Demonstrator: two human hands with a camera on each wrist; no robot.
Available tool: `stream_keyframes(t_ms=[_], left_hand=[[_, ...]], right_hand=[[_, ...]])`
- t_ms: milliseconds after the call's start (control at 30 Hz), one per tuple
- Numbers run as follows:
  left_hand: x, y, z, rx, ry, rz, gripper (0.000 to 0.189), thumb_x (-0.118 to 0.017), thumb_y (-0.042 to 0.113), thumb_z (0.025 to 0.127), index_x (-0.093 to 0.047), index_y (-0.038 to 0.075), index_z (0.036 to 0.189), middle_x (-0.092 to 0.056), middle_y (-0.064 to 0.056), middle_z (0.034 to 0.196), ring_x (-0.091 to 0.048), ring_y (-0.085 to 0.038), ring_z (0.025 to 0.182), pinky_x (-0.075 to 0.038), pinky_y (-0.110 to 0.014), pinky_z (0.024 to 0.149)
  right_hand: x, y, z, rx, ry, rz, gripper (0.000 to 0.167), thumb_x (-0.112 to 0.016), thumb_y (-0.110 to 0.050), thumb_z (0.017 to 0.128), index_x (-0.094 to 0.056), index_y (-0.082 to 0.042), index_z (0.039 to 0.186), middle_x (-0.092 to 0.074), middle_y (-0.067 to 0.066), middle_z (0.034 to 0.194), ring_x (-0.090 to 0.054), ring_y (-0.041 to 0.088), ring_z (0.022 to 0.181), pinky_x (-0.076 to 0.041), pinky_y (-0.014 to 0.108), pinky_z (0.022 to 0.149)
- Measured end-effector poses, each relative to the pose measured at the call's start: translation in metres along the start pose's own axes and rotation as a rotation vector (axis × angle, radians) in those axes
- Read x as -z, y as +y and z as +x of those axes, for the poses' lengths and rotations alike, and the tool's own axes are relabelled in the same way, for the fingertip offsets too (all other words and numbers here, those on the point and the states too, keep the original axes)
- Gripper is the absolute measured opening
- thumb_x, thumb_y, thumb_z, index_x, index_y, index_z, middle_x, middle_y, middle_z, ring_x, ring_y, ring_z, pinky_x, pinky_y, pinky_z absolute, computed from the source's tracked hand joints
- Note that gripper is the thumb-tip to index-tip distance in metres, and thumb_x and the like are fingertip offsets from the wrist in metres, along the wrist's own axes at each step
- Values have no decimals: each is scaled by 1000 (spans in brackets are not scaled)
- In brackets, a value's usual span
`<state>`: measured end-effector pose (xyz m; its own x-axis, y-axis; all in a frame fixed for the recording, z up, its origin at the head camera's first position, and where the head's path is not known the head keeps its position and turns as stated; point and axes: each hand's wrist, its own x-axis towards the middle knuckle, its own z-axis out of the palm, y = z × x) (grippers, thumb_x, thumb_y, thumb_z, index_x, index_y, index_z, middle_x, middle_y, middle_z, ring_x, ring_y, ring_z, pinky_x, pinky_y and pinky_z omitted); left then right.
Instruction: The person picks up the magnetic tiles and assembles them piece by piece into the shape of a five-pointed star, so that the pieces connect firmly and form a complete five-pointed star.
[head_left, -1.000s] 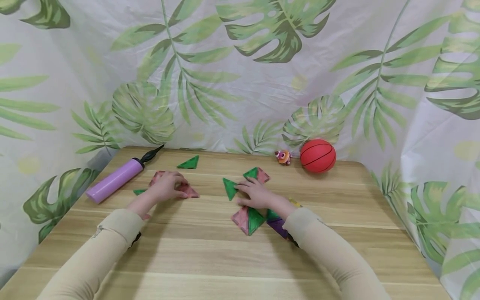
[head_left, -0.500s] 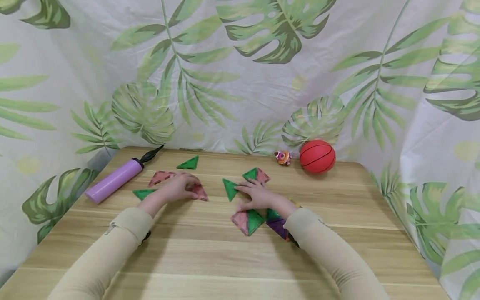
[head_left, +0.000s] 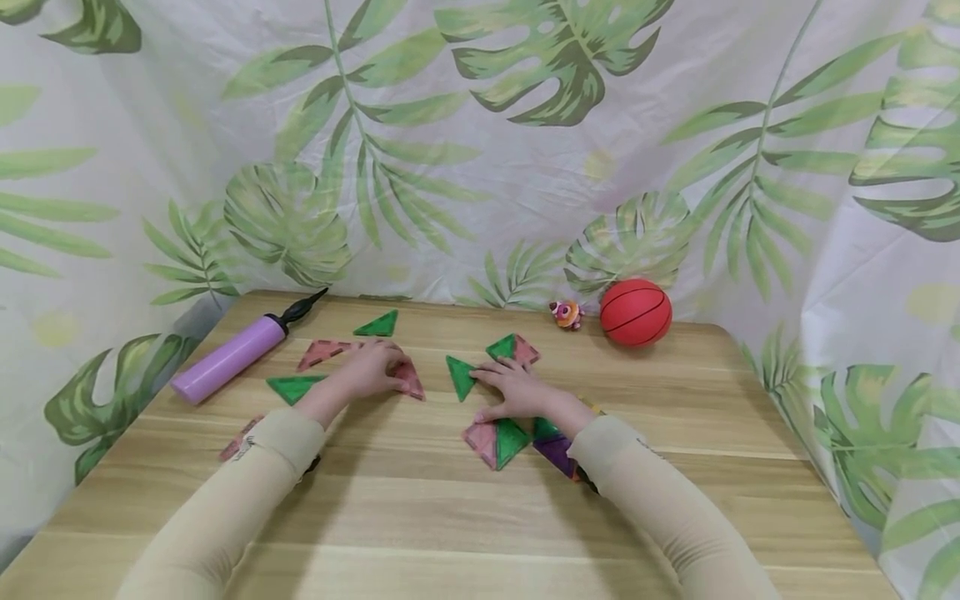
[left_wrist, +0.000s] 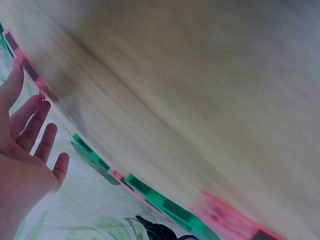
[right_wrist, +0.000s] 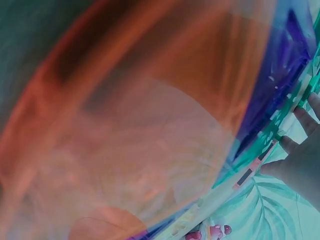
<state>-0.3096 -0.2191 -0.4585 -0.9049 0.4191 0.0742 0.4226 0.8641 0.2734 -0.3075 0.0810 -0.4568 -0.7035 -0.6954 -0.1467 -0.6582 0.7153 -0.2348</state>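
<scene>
My left hand (head_left: pixel 371 370) pinches a pink triangular magnetic tile (head_left: pixel 411 381) just above or on the table; in the left wrist view, thumb and fingertips meet the edge of that tile (left_wrist: pixel 25 65). To its right, my right hand (head_left: pixel 512 390) reaches over a cluster of tiles, fingers spread, fingertips at a green triangular tile (head_left: pixel 457 377). Its thumb lies by a pink triangle (head_left: pixel 482 438), which adjoins a green triangle (head_left: pixel 511 442). Behind the fingers sit a green tile (head_left: pixel 500 347) and a pink tile (head_left: pixel 527 350), side by side. The right forearm partly covers a purple tile (head_left: pixel 553 455).
Left lie pink tiles (head_left: pixel 322 353), a green triangle (head_left: pixel 292 387) and another pink tile (head_left: pixel 242 438) partly under the sleeve. Further back are a green triangle (head_left: pixel 377 324), a purple hand pump (head_left: pixel 232 358), a small toy figure (head_left: pixel 566 314) and a red ball (head_left: pixel 636 312).
My left hand has slid right with the pink triangle, towards the green one. Pink and green tiles behind it have come into view. The right hand has stayed nearly in place.
</scene>
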Motion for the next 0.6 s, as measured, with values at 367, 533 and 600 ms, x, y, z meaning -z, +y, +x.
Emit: stream_keyframes(t_ms=[367, 533, 600], left_hand=[[-13, 15, 20, -128, -16, -114, 47, -75, 31, 80, -65, 6, 119, -62, -14, 112, -56, -31, 107, -41, -47, 95], [-19, 17, 25, -116, -9, -188, 49, -76, 30, 80, -64, 6, 121, -60, -14, 111, -54, -29, 103, -42, -45, 91], [-21, 19, 28, -112, -2, -200, 49, -76, 30, 79, -64, 6, 121, -60, -14, 109, -54, -27, 100, -43, -43, 88]], right_hand=[[-2, 3, 2, -11, -5, -1, 81, -61, -61, 82, -32, -24, 148, -27, 3, 153, -14, 37, 142, -10, 67, 107], [-1, 3, 2, -13, -8, 2, 81, -60, -61, 82, -32, -25, 148, -27, 3, 153, -14, 36, 142, -11, 67, 106], [-1, 2, 1, -16, -10, 2, 81, -59, -62, 82, -31, -25, 148, -27, 2, 153, -14, 36, 142, -11, 68, 106]])
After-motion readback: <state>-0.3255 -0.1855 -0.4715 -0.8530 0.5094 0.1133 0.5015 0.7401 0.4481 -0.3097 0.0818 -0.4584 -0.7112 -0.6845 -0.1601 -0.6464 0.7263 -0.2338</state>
